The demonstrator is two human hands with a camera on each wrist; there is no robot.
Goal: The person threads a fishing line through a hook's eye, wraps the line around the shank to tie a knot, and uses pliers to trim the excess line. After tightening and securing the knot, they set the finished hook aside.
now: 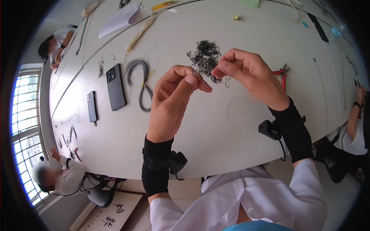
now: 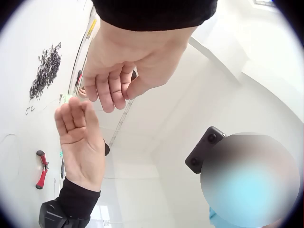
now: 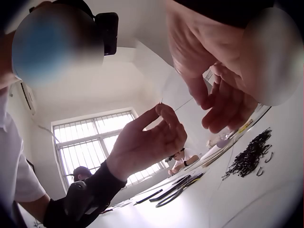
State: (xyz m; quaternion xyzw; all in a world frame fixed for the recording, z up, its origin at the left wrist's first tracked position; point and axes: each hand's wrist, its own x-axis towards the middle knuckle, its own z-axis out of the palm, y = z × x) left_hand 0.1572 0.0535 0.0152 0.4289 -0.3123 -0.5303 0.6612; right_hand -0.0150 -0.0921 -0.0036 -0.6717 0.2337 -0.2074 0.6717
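Raised over the table, my left hand (image 1: 173, 100) pinches a small dark fish hook (image 1: 192, 73) between thumb and forefinger. Its tip pokes up above the fingertips in the right wrist view. My right hand (image 1: 252, 75) is beside it, thumb and forefinger brought together at a thin clear line that barely shows. The two hands' fingertips are a short gap apart. Behind them lies a tangled pile of black fish hooks (image 1: 204, 56), with a couple of loose hooks (image 1: 227, 82) near its edge. A faint loop of line (image 1: 237, 109) lies on the white table (image 1: 216, 142).
Red-handled pliers (image 1: 284, 77) lie beyond my right wrist. To the left are a tied bundle of grey line (image 1: 144, 82), a large phone (image 1: 116, 87) and a smaller phone (image 1: 92, 107). A yellow clip (image 1: 238, 17) sits at the back. Other people sit around the table.
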